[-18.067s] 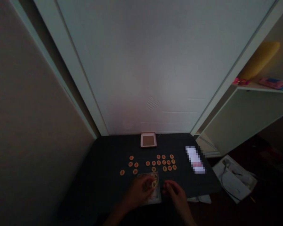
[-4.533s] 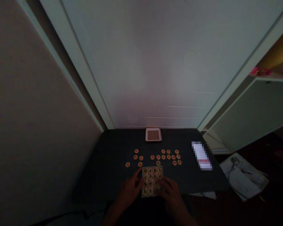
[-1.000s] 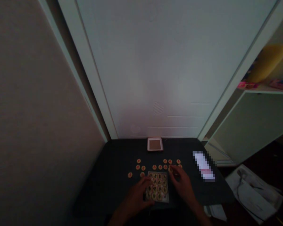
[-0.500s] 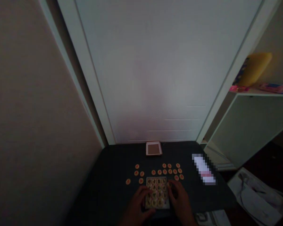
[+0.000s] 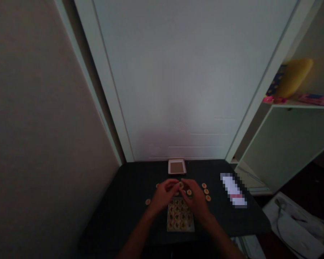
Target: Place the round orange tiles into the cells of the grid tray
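Note:
My left hand (image 5: 164, 196) and my right hand (image 5: 196, 197) meet above the far edge of a shallow square tray. Their fingertips pinch a round Chinese chess piece (image 5: 181, 185) between them. Below them the tray (image 5: 190, 228) holds rows of pale round pieces with dark characters. Loose pieces with red marks lie beyond and beside the hands: one piece (image 5: 148, 202) at the left, another piece (image 5: 189, 192) between the hands, and a short column with a piece (image 5: 206, 191) at the right. My hands hide some of the others.
A shallow open box lid (image 5: 177, 167) lies at the back of the dark table (image 5: 118, 216), near a white door (image 5: 175, 79). A pixelated flat object (image 5: 233, 190) is at the right. Beyond the table's right edge stand a shelf unit (image 5: 294, 144) and a white bin (image 5: 299, 223).
Both hands have left the tray's sides and moved forward and up, coming together around one piece. They now cover several of the loose pieces. The view has shifted slightly.

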Tool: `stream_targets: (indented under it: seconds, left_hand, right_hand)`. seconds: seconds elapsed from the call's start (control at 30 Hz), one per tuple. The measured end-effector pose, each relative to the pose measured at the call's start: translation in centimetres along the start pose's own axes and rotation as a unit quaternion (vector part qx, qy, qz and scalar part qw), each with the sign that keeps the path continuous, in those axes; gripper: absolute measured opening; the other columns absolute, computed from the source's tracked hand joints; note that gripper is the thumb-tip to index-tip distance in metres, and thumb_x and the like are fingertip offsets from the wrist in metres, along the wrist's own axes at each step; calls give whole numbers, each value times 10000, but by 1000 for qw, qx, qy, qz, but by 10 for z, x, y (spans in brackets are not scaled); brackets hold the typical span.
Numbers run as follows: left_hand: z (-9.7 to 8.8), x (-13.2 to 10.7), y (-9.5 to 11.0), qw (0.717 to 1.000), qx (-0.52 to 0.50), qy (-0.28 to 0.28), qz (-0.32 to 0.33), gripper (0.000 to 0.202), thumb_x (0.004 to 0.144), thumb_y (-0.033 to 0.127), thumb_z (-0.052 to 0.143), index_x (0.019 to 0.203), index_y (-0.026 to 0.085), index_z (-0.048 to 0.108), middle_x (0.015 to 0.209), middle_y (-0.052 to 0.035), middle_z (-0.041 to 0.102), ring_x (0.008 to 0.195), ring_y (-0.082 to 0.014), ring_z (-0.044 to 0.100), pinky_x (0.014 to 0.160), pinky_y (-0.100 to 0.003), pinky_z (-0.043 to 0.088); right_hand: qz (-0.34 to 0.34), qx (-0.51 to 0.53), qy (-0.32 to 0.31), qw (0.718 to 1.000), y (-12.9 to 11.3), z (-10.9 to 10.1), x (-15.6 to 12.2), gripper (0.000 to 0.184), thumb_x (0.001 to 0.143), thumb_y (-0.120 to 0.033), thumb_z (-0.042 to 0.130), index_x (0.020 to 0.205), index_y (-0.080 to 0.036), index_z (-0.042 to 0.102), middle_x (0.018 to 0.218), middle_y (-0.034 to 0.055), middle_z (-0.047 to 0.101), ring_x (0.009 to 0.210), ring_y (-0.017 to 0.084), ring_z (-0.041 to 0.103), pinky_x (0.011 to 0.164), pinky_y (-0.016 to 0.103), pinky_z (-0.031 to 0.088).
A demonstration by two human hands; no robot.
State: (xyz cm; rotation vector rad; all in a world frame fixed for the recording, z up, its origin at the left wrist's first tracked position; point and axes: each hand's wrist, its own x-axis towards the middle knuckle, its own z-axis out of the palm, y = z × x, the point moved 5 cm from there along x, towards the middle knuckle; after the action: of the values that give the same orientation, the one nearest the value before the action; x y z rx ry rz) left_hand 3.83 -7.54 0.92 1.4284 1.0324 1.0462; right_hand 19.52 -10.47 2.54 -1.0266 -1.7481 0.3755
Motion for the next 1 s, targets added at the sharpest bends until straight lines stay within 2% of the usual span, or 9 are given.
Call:
stream_targets:
  seconds: [0.2,0.27,0.4,0.5,0.6,0.7,0.8,0.87,1.0]
  left_hand:
    - [-2,18,0,1000,-7,-10,10,471,812,545,691,1041,134,714,985,-119,776,876,-258,727,698,-326,574]
    - [-3,21,-2,1000,-6,-14,12,458,824,531,684,1060,141,725,1006,-107,778,886,-256,725,701,-322,575]
    - [-2,24,-7,1000,-4,-16,11,455,846,517,661,1111,154,728,1038,-101,778,925,-269,724,723,-339,588]
    - [1,24,-9,1000,-3,-24,14,422,869,485,643,1139,171,721,1071,-103,770,946,-272,722,725,-347,595]
    - [0,14,-6,998,45,-9,41,333,902,412,613,1135,197,714,1109,-92,754,977,-258,714,780,-363,594]
    - [-7,-11,0,977,180,52,103,231,915,352,610,1080,238,726,1106,-68,739,1035,-242,685,918,-397,552]
    - [-7,-42,-5,945,286,16,159,224,950,355,571,1108,284,712,1152,-59,719,1105,-244,652,984,-425,522]
    - [-6,-60,-13,919,347,-21,188,297,928,405,608,1200,303,670,1255,-71,678,1215,-276,592,1065,-488,462]
    - [-3,-83,-33,873,423,-89,224,880,748,593,754,1497,321,381,1553,-101,414,1428,-385,349,1135,-619,344]
  right_hand:
    - [-18,12,-4,1000,6,0,14,323,915,-291,632,1235,-247,635,1102,84,693,997,216,662,892,378,555]
    - [-1,28,-10,1000,11,1,17,301,913,-326,637,1202,-247,663,1085,80,701,975,217,665,873,371,556]
    - [109,106,-37,988,31,9,20,320,899,-460,632,1088,-220,727,993,78,737,860,221,694,780,351,571]
    - [188,170,-62,965,45,13,21,413,836,-546,678,1052,-200,746,975,91,762,884,253,707,810,379,565]
    - [239,232,-65,941,53,11,24,486,767,-585,733,1055,-193,746,977,100,771,881,273,721,803,397,564]
    - [272,283,-58,918,59,6,27,520,758,-584,744,1098,-192,731,975,106,772,877,276,732,794,399,562]
    - [302,324,-52,895,64,4,29,534,762,-558,754,1142,-185,713,967,111,778,914,273,736,861,420,547]
    - [322,362,-58,873,65,6,30,547,742,-523,783,1163,-184,702,1012,117,775,957,276,735,913,434,534]
    - [343,419,-93,836,62,10,33,529,723,-463,814,1156,-180,704,1070,130,765,1040,295,720,977,458,515]
